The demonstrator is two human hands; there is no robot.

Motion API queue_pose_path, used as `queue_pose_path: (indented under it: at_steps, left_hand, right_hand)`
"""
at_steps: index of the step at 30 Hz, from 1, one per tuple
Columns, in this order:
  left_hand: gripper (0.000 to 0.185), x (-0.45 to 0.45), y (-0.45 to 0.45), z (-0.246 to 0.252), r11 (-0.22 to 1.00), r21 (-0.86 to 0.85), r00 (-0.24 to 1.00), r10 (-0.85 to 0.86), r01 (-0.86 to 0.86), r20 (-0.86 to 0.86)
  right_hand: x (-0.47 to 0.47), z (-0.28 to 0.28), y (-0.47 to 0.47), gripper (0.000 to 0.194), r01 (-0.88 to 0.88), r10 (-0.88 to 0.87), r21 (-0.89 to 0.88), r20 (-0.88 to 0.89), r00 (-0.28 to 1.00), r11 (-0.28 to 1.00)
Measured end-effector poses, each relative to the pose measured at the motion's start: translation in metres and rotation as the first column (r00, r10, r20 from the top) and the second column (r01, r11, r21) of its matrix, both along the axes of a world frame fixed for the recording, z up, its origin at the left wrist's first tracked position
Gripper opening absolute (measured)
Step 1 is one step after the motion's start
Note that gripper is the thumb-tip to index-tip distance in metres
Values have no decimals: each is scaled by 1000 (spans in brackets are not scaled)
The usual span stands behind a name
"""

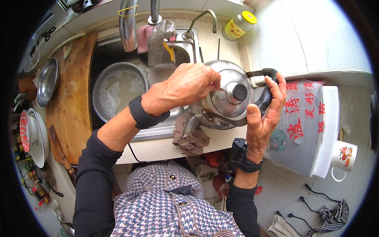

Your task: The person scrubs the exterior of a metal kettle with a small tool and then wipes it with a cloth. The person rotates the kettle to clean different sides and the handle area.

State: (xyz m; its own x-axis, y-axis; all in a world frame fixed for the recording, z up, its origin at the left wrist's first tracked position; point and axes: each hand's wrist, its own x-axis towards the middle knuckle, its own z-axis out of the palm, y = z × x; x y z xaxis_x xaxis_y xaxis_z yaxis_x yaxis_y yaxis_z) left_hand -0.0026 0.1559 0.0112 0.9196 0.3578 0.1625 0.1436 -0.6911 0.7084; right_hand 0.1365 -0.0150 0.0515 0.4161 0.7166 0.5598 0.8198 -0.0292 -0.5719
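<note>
A stainless steel kettle (204,109) stands on the counter at the right of the sink, its spout towards me. Its round lid (225,77) is on, topped by a black knob (239,92). My left hand (189,83) reaches across the sink, fingers bunched at the lid's left edge; nothing shows between them. On the right, my right hand (266,118) grips the black curved handle (265,96) between thumb and fingers. Beneath the spout lies a crumpled brown cloth (191,139).
In the steel sink (157,74) sits a metal basin (96,97) of cloudy, foamy water. A faucet pipe (128,29) with cloths beside it hangs above. A wooden cutting board (69,97) lies left. Behind the kettle stands a yellow-lidded jar (238,26); a plastic-wrapped foam box (302,154) is at right.
</note>
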Motion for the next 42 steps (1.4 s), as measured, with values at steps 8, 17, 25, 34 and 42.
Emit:
queue_pose_path:
  at_steps: [8, 17, 25, 34, 42]
  left_hand:
    - [9, 3, -1, -3, 999, -7, 996, 37, -36, 81]
    - [16, 38, 13, 1, 994, 99, 998, -43, 38, 45]
    - [12, 0, 14, 6, 998, 52, 999, -46, 45, 17]
    - [15, -141, -23, -29, 872, -376, 949, 284, -315, -138]
    - [7, -190, -91, -97, 989, -106, 942, 59, -99, -332]
  right_hand:
    - [0, -2, -1, 78, 2, -2, 2, 1, 1000, 1000]
    - [1, -3, -2, 77, 0, 0, 3, 5, 1000, 1000]
    - [2, -2, -3, 75, -9, 7, 46, 43, 999, 999]
    - [-15, -49, -85, 51, 203, -156, 78, -399, 904, 976]
    - [-86, -174, -131, 33, -206, 57, -611, -254, 965, 765]
